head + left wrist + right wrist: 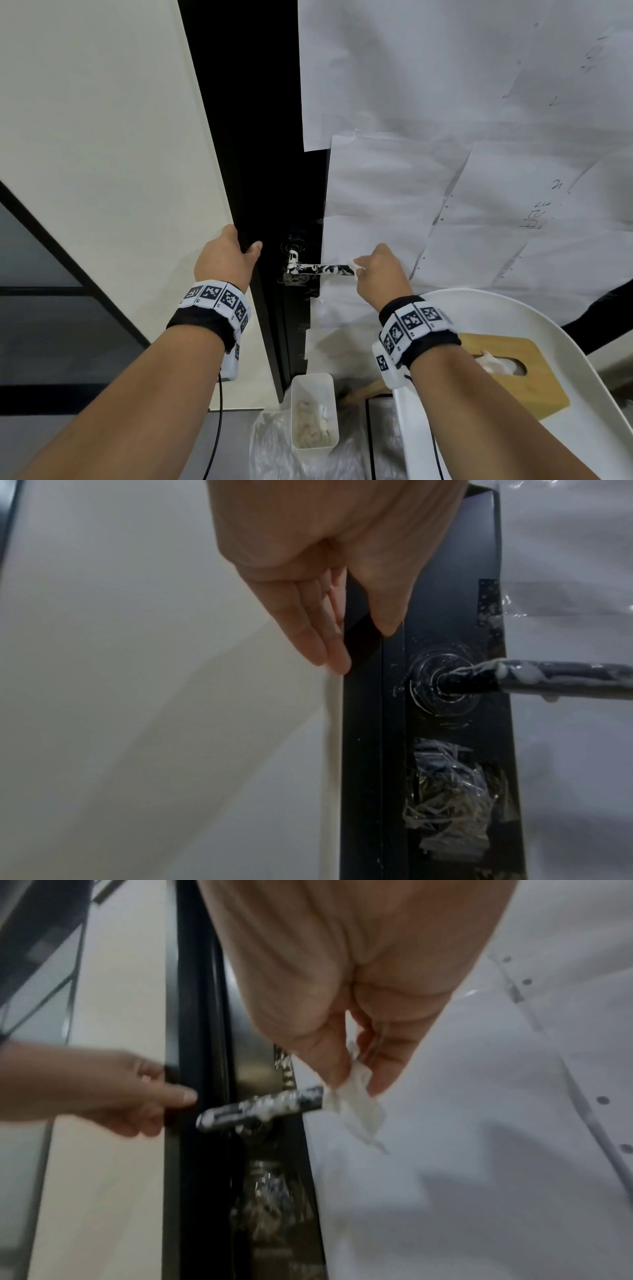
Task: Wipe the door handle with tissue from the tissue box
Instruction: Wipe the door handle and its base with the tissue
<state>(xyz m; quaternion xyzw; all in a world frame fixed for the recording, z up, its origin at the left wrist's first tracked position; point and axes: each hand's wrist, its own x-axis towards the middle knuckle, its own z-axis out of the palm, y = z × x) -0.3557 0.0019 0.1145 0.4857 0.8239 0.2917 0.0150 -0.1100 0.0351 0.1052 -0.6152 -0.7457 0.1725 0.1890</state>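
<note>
Door edge [363, 696] gripped by L hand [226, 260], prob. to steady door. Tissue [356, 1110] pinched in R hand [380, 270] fingers [329, 1053], held at free end of smeared handle [322, 269]. Tissue box [513, 373] on white tray [582, 342], lower right.

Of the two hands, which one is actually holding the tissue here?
The right hand pinches the tissue at the free end of the door handle. The left hand holds no tissue and grips the black door edge.

Head view looks forward and down over both forearms at door edge. Left wrist view close along fingers. Right wrist view close along palm, facing left. All three share door handle [320, 269] [555, 676] [263, 1106].
</note>
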